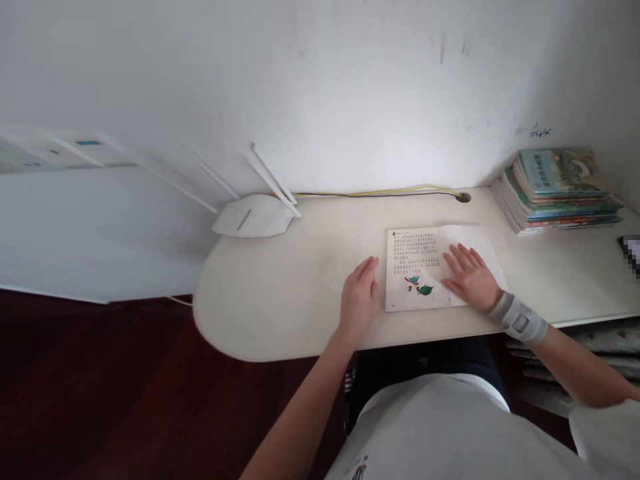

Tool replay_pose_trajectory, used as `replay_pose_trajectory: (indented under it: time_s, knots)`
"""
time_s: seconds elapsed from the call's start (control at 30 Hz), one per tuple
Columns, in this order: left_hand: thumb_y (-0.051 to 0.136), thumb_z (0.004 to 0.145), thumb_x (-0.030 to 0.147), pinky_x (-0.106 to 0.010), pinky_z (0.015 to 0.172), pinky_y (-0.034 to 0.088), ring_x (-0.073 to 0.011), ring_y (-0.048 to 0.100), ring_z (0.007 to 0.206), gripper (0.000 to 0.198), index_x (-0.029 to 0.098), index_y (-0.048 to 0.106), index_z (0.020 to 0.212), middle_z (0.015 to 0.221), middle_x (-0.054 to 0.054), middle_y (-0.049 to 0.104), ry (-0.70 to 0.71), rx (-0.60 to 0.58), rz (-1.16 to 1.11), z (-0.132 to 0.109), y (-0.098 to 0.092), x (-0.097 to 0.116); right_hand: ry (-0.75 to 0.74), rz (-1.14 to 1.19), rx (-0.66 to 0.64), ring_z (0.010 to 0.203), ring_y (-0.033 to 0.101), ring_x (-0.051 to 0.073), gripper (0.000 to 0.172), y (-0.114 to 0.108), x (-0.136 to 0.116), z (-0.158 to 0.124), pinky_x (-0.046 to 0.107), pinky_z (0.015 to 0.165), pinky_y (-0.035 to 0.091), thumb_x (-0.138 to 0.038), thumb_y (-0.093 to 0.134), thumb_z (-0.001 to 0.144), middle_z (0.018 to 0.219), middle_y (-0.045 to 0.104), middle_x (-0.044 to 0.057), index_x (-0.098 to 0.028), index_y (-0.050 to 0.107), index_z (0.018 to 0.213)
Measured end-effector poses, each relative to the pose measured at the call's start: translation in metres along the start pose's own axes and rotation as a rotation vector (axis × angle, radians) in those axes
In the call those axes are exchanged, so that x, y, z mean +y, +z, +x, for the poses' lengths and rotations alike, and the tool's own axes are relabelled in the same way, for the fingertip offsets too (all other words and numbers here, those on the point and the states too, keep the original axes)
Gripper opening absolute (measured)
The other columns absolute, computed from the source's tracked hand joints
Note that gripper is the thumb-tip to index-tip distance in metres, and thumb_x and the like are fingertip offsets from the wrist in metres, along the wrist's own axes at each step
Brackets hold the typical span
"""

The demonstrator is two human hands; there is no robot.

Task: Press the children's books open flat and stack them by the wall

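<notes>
An open book [413, 293] lies on the white desk, with printed lines and a picture of a winged insect and a green leaf on its left page. My right hand [473, 279] rests flat across the right page, fingers spread, and it wears a grey wristband [520, 319]. Most of what that page carries is blank or covered by the hand. Just left of the book's edge, my left hand [359, 297] lies on its side on the desk, fingers loosely extended and holding nothing.
The white desk [280, 287] has a rounded left end. A white router [253, 217] with several antennas stands at its back left. Yellow and black cables [375, 193] run along the wall to a hole [464, 197]. Stacked books [560, 190] sit at the back right.
</notes>
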State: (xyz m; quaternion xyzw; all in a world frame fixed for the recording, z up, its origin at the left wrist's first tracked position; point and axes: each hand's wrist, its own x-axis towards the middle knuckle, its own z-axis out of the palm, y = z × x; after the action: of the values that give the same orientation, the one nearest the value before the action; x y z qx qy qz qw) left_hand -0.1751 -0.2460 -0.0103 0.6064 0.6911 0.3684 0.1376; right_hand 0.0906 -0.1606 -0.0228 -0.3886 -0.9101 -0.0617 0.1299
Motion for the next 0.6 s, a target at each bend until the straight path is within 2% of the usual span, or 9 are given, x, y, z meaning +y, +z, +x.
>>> replay_pose_trajectory:
  time_s: [0.07,0.17,0.23,0.33,0.4,0.47,0.53,0.6]
  knots:
    - [0.046,0.085,0.025,-0.042,0.103,0.038,-0.0228,0.051,0.121,0.039,0.018,0.052,0.123,0.13,-0.013,0.055,-0.186,-0.04,-0.354,0.005,0.001,0.007,0.048,-0.006,-0.007,0.133,0.033,0.031,0.054,0.001,0.003,-0.01,0.049,0.107,0.027,-0.045,0.033,0.093,0.14,0.043,0.019,-0.01,0.048,0.131]
    - [0.056,0.08,0.028,-0.041,0.099,0.044,-0.0235,0.057,0.114,0.037,0.015,0.054,0.115,0.12,-0.014,0.061,-0.513,-0.201,-0.819,0.02,-0.005,0.013,0.083,0.014,-0.034,0.134,0.033,0.03,0.051,0.007,0.005,-0.019,0.05,0.106,0.028,-0.042,0.029,0.095,0.143,0.04,0.016,-0.012,0.046,0.133]
    - [0.057,0.078,0.024,-0.041,0.097,0.046,-0.023,0.059,0.11,0.03,0.014,0.056,0.106,0.115,-0.015,0.063,-0.656,-0.281,-0.971,0.031,-0.013,0.012,0.084,0.034,-0.046,0.135,0.031,0.03,0.052,0.01,0.005,-0.02,0.05,0.106,0.027,-0.041,0.027,0.095,0.144,0.039,0.016,-0.013,0.044,0.135]
    - [0.05,0.082,0.023,-0.038,0.095,0.048,-0.0208,0.061,0.106,0.019,0.015,0.06,0.095,0.115,-0.015,0.063,-0.744,-0.377,-0.968,0.045,-0.022,0.008,0.083,0.071,-0.039,0.135,0.03,0.029,0.052,0.011,0.004,-0.02,0.051,0.107,0.025,-0.042,0.026,0.095,0.144,0.039,0.016,-0.014,0.042,0.137]
    - [0.044,0.086,0.028,-0.037,0.091,0.049,-0.0201,0.062,0.102,0.024,0.014,0.062,0.092,0.113,-0.015,0.064,-0.752,-0.447,-0.923,0.051,-0.022,0.008,0.094,0.11,-0.028,0.135,0.029,0.029,0.052,0.011,0.002,-0.019,0.052,0.107,0.024,-0.042,0.027,0.094,0.144,0.039,0.017,-0.015,0.041,0.137]
    - [0.039,0.089,0.039,-0.037,0.086,0.05,-0.0204,0.063,0.097,0.036,0.014,0.063,0.097,0.108,-0.014,0.066,-0.697,-0.49,-0.926,0.056,-0.016,0.016,0.107,0.186,-0.023,0.136,0.029,0.03,0.052,0.011,0.003,-0.019,0.053,0.108,0.022,-0.043,0.028,0.094,0.143,0.04,0.017,-0.014,0.044,0.135]
    - [0.032,0.09,0.051,-0.037,0.083,0.05,-0.0212,0.064,0.095,0.051,0.013,0.063,0.107,0.106,-0.013,0.067,-0.547,-0.488,-0.944,0.058,-0.005,0.032,0.139,0.339,0.001,0.134,0.033,0.029,0.053,0.011,0.007,-0.018,0.053,0.109,0.022,-0.046,0.027,0.094,0.141,0.043,0.017,-0.014,0.048,0.131]
    - [0.029,0.09,0.057,-0.037,0.085,0.049,-0.0222,0.063,0.098,0.059,0.014,0.061,0.113,0.11,-0.012,0.066,-0.316,-0.505,-0.877,0.056,0.008,0.055,0.251,0.584,0.082,0.128,0.042,0.027,0.055,0.009,0.017,-0.016,0.05,0.108,0.028,-0.051,0.027,0.093,0.135,0.049,0.017,-0.015,0.05,0.128]
